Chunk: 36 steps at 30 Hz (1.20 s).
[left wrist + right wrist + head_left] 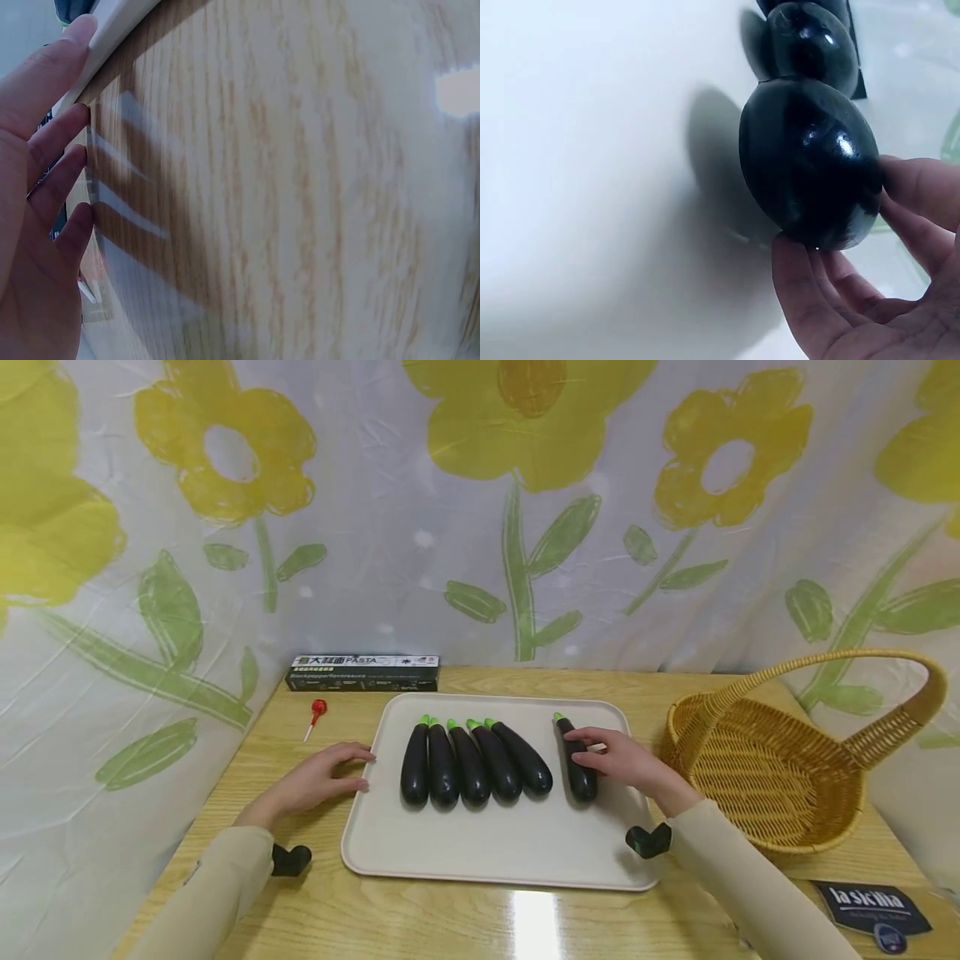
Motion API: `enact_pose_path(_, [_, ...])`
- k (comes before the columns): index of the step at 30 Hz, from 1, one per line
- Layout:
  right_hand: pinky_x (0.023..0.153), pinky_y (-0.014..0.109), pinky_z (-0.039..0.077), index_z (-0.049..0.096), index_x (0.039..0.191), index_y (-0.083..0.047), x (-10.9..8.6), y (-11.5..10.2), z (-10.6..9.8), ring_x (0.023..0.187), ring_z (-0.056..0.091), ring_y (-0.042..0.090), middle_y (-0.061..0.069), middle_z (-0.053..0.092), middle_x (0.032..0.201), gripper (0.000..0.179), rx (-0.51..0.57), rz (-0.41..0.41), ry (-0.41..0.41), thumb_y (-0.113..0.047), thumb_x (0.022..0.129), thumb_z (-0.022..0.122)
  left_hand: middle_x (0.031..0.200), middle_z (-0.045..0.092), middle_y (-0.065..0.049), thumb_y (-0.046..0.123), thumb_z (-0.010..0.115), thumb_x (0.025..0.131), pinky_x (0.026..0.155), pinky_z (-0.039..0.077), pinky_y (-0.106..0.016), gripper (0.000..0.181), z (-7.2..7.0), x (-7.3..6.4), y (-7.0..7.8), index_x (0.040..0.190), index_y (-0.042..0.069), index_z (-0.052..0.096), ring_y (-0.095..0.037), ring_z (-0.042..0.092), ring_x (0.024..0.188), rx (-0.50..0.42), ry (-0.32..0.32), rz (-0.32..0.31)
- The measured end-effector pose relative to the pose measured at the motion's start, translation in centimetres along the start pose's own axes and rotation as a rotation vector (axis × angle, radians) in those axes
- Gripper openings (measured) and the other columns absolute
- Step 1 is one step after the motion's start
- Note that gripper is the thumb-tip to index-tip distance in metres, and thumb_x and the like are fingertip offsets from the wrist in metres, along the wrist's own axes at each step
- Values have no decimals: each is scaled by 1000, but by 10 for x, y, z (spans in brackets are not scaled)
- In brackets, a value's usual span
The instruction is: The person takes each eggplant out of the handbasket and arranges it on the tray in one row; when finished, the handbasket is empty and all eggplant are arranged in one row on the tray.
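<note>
Dark, glossy eggplants with green stem ends lie on a white tray (480,852). Several of them stand side by side in a fanned row, among them an eggplant (415,768) at the left end. Apart from the row, toward the tray's right side, my right hand (626,764) grips a single eggplant (581,777) between thumb and fingers. The right wrist view shows the fingertips against both sides of this eggplant (810,165). At the tray's left edge is my left hand (318,781), fingers relaxed and holding nothing, with fingertips right at the rim.
A wicker basket (693,768) with a tall handle stands right of the tray. Behind the tray's left corner lies a pasta box (363,675), with a red lollipop (318,707) in front of it. A dark label (870,906) reading "la sicilia" is at the near right.
</note>
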State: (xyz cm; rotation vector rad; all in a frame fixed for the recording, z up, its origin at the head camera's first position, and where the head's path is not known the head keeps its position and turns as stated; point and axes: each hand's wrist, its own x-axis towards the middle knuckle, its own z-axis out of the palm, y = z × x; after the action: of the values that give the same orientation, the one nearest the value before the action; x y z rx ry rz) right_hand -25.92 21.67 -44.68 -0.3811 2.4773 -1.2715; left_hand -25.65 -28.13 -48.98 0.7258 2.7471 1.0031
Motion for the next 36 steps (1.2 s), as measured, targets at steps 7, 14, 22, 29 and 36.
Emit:
enact_pose_path(7, [78, 34, 55, 56, 133, -1, 15, -5, 10, 98, 65, 29, 24, 57, 123, 39, 0, -41, 0, -13, 96, 62, 136, 54, -18, 27, 73, 89, 109, 32, -58, 41, 1, 1, -1, 124, 9, 63, -40, 44, 130, -11, -11, 2])
enact_pose_path(14, [83, 36, 55, 56, 135, -3, 16, -9, 12, 105, 63, 30, 26, 51, 131, 42, 10, -15, -18, -13, 95, 63, 134, 55, -19, 24, 74, 89, 107, 34, -60, 39, 0, 0, 2, 123, 7, 64, -41, 46, 128, -4, 7, 34])
enact_pose_path(22, [85, 42, 55, 55, 135, -1, 11, -9, 10, 105, 62, 30, 26, 52, 130, 44, 72, -8, -48, -10, 93, 65, 135, 55, -19, 26, 74, 89, 108, 33, -59, 40, 0, -1, 3, 123, 8, 64, -41, 45, 129, -13, -3, 16])
enact_pose_path(29, [85, 40, 56, 55, 135, 0, 9, -7, 12, 105, 62, 28, 25, 52, 129, 43, 123, -15, -86, -8, 93, 64, 136, 54, -18, 25, 74, 89, 109, 33, -58, 40, 0, 0, 3, 124, 8, 64, -40, 45, 130, -11, -9, 8])
enact_pose_path(36, [82, 37, 55, 56, 132, 1, 12, -8, 12, 104, 63, 28, 25, 53, 127, 40, 81, -65, -99, -7, 93, 63, 135, 55, -19, 25, 73, 89, 108, 33, -59, 40, 0, 0, 2, 124, 8, 64, -41, 45, 129, -13, -1, 19])
